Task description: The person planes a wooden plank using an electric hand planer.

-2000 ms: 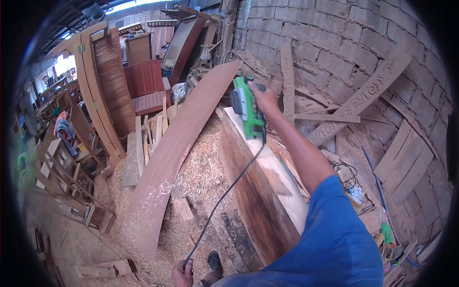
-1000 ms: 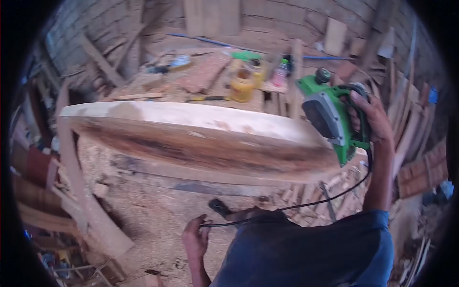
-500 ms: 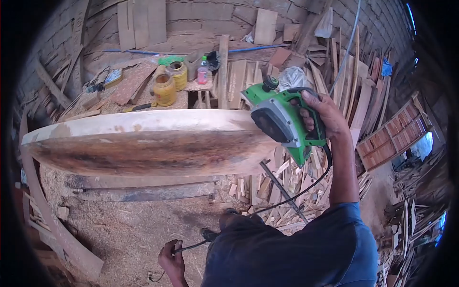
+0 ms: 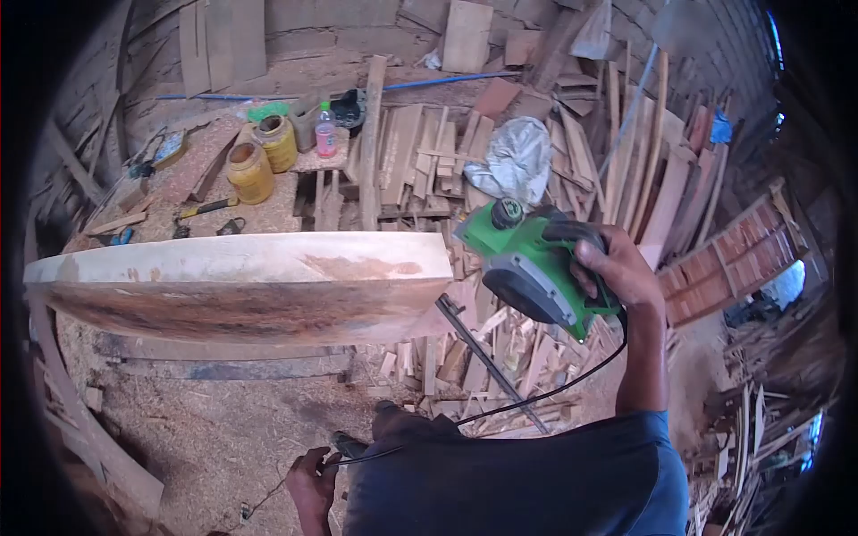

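A green electric hand planer (image 4: pixel 532 268) is gripped by its handle in my right hand (image 4: pixel 621 270), raised just beyond the right end of a long wooden slab (image 4: pixel 241 286). The slab's upper edge is pale and smooth, with a few brownish patches, while its side is dark and rough. Low in the view, my left hand (image 4: pixel 313 480) has its fingers closed on the planer's black power cord (image 4: pixel 371 454). That cord runs across the front of my body up to the tool. Planer and slab are apart.
Behind the slab, a bench holds yellow jars (image 4: pixel 250 174), a pink bottle (image 4: pixel 325 132) and a hammer-like tool (image 4: pixel 211 206). A metal bar (image 4: pixel 487 357) slants below the slab's right end. Wood offcuts (image 4: pixel 527 353) lie heaped there, and planks lean at right. Shavings cover the floor.
My view has shifted to the right, so the slab appears further left. The planer has moved off the slab's right end, now clear of it. My left hand still keeps the cord.
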Available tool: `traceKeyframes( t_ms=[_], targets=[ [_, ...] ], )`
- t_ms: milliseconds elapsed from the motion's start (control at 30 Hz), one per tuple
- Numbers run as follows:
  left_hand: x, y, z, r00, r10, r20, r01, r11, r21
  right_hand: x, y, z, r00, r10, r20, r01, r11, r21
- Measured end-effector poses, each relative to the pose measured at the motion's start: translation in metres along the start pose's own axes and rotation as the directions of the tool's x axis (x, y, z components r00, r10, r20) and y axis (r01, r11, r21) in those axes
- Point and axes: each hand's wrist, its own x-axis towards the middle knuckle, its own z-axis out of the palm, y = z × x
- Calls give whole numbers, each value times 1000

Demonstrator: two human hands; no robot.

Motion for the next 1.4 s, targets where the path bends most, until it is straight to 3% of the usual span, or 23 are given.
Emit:
traceKeyframes(
  t_ms=[333, 533, 1000, 1167, 1400],
  targets=[
    [-20, 55, 16, 984, -172, -52, 176, 982, 74, 80, 29, -19, 908, -85, 411, 110, 993, -36],
    [-34, 69, 16, 950, -297, -101, 305, 949, 76, 116, 27, -21, 826, -84, 557, 140, 988, -59],
    [-57, 56, 28, 902, -347, -259, 337, 938, -82, 165, -5, 23, 719, -71, 692, 151, 987, -57],
    [-67, 35, 28, 858, -430, -280, 392, 902, -183, 181, -26, 65, 706, -148, 693, 268, 961, -67],
    [-80, -9, 24, 788, -531, -312, 404, 828, -389, 203, -66, 145, 682, -169, 711, 301, 951, -63]
  ],
)
